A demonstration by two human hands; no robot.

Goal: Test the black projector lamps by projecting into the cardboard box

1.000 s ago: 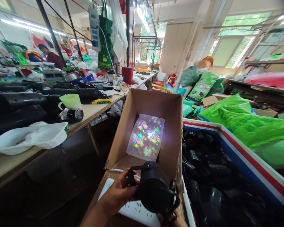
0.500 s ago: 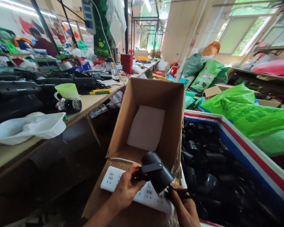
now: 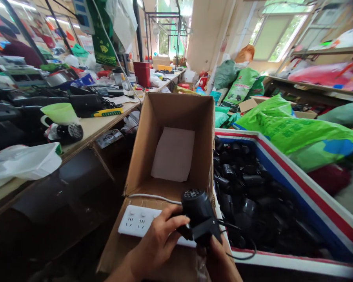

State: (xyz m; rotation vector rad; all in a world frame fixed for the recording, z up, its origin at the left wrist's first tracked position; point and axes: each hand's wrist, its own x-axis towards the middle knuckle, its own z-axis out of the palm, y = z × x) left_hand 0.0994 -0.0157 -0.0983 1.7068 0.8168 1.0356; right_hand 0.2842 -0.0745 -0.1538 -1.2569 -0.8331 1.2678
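A black cylindrical spotlight (image 3: 196, 207) with a bracket is held tilted over the power strip, its round, hole-patterned face turned up and away from me. My left hand (image 3: 155, 241) is closed on a black part at the lamp's left side, thumb and forefinger pinching. Closed round its lower end is my right hand (image 3: 219, 260), partly hidden by the lamp. A thin black cable (image 3: 250, 250) loops out to the right. Beneath the hands, a white power strip (image 3: 141, 221) lies on a cardboard surface (image 3: 114, 254); the left hand and lamp cover part of it.
Ahead stands an open cardboard box (image 3: 138, 156) with a pale sheet (image 3: 173, 154) at its bottom. To the right is a striped bin (image 3: 270, 150) full of black lamps (image 3: 250, 207). A cluttered workbench (image 3: 88, 135) runs along the left. Farther off sits a person (image 3: 20, 49).
The spotlight has been turned so its perforated face now shows and its bracket faces me. My right hand has shifted to its lower end. The view has swung slightly right.
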